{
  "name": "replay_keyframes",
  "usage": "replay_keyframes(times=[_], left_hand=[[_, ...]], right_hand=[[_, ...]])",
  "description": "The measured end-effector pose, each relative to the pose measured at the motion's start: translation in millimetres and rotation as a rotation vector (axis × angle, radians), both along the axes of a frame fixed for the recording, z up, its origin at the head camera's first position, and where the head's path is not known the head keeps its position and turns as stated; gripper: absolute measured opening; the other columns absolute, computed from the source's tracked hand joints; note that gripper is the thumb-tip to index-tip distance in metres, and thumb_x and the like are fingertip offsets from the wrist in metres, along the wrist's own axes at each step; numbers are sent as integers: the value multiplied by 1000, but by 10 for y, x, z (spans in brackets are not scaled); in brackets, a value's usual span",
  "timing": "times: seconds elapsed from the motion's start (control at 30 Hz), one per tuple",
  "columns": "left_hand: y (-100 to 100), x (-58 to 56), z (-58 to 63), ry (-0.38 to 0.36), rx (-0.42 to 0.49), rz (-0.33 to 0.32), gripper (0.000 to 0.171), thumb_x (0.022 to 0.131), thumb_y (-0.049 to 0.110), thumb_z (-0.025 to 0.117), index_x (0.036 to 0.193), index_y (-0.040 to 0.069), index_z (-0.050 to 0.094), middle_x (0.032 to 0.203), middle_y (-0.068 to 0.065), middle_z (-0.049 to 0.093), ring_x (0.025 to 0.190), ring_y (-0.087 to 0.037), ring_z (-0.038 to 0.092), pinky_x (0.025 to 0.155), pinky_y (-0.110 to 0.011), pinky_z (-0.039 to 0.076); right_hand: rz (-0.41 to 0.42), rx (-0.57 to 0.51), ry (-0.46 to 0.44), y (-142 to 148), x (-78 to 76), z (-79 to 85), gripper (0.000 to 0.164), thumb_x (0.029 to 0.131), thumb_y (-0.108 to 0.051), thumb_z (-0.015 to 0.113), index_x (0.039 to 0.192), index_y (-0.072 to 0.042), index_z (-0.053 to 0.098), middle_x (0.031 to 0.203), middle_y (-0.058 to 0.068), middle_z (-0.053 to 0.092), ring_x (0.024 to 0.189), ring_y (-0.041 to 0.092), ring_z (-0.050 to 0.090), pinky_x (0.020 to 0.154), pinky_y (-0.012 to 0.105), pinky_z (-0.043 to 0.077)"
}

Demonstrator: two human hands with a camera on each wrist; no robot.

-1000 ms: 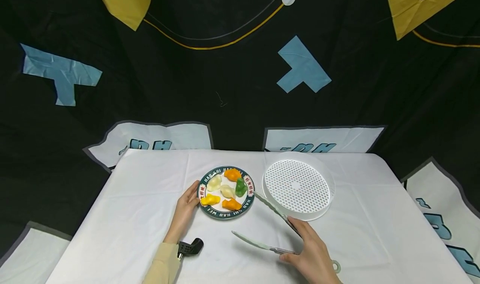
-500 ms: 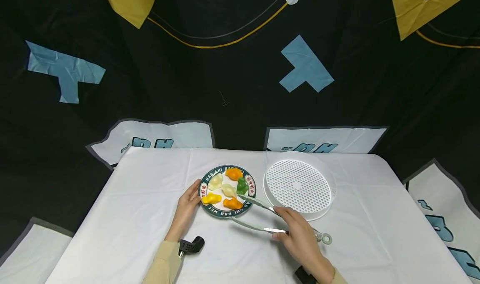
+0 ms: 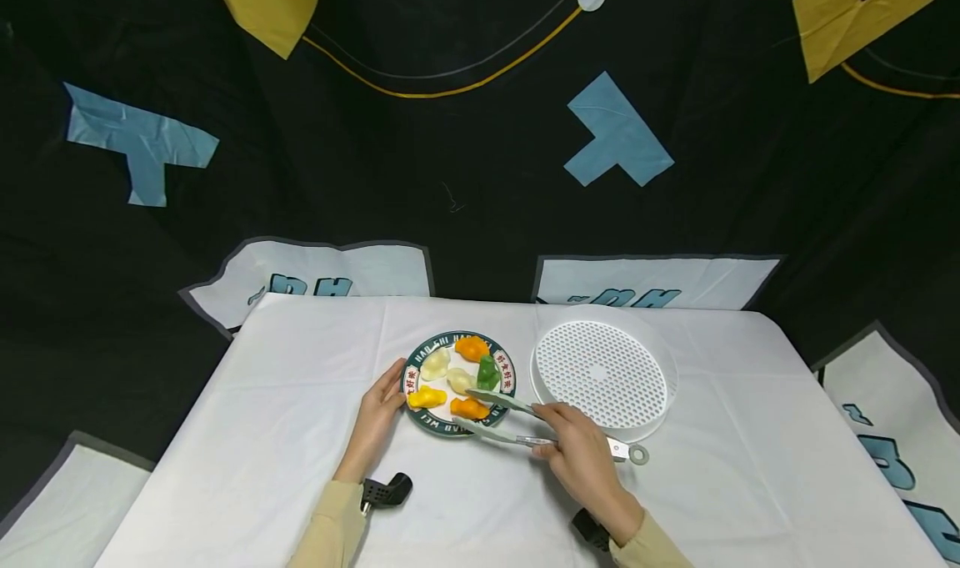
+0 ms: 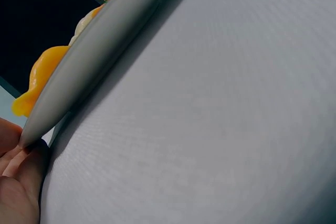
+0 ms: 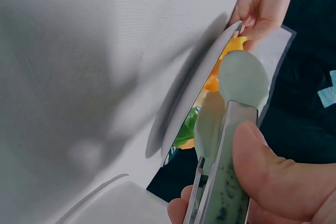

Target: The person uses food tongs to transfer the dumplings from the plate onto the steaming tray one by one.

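My left hand point(image 3: 373, 422) pinches the left edge of a round plate point(image 3: 429, 421) with a dark green lettered rim. In the left wrist view the thumb lies above the rim and fingers below, and the plate's grey underside point(image 4: 100, 59) is tilted. Several dumplings lie on it: orange, yellow, pale and a green dumpling point(image 3: 488, 373). My right hand point(image 3: 579, 455) grips tongs with pale green tips point(image 3: 501, 399). The tongs' arms stand apart, one tip over the plate beside the near orange dumpling point(image 3: 468, 408), the other at the plate's near rim.
Right of the plate sits a round white perforated tray point(image 3: 600, 372) in a clear-rimmed base, close behind the right hand. A white cloth point(image 3: 300, 434) covers the table. Behind its far edge hangs a black printed backdrop point(image 3: 480, 193).
My right hand has moved left and away from me, bringing the tongs from beside the plate to over its near right part. The tongs' tips have drawn closer together. The left hand keeps its hold.
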State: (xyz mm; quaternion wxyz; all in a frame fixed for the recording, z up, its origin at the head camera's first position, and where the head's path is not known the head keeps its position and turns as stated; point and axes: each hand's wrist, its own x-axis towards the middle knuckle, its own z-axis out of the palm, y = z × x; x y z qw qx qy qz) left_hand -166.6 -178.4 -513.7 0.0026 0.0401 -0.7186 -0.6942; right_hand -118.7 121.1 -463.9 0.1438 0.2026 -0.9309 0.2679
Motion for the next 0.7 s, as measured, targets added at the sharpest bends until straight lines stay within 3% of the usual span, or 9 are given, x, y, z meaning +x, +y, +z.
replay_keyframes(times=[0.17, 0.4, 0.7], left_hand=[[31, 66, 194, -14, -9, -5, 55, 94, -7, 40, 147, -6, 26, 151, -22, 26, 139, -32, 26, 115, -37, 23], [-3, -9, -42, 14, -23, 10, 55, 95, -3, 42, 148, 0, 29, 152, -17, 28, 139, -28, 27, 114, -34, 24], [-7, -16, -65, 12, -36, 18, 55, 94, -4, 43, 148, 1, 31, 151, -16, 30, 138, -27, 30, 113, -32, 26]], right_hand=[[8, 26, 19, -33, -39, -22, 49, 68, -11, 83, 114, -3, 69, 106, 7, 66, 97, 23, 61, 82, 39, 54], [-11, 14, 64, -55, -108, -50, 40, 67, -8, 82, 107, -6, 73, 99, 4, 68, 89, 22, 63, 74, 38, 55], [-5, -20, 102, -20, -149, -67, 38, 66, -8, 82, 103, -9, 74, 95, 2, 68, 85, 18, 63, 69, 34, 54]])
